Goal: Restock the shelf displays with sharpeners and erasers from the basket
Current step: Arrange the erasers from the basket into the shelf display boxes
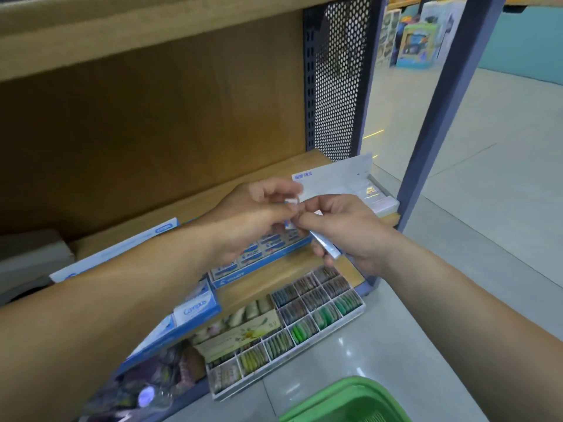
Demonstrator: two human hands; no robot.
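My left hand (259, 214) pinches a small white eraser (292, 202) with a blue edge, held above the wooden shelf (274, 269). My right hand (344, 229) touches the same spot with its fingertips and grips a long blue-and-white pack (327, 246) in its palm. Both hands hover over a blue Pilot eraser display box (262, 260) on the shelf. A white open display box (359, 184) with wrapped erasers stands at the shelf's right end. The green basket (347, 400) sits on the floor at the bottom edge.
A white divided tray (304, 324) of coloured items and a blue Campus box (195, 309) sit on the lower shelf. A perforated metal side panel (338, 80) and a blue upright post (441, 117) bound the shelf on the right. Tiled floor (472, 208) lies beyond.
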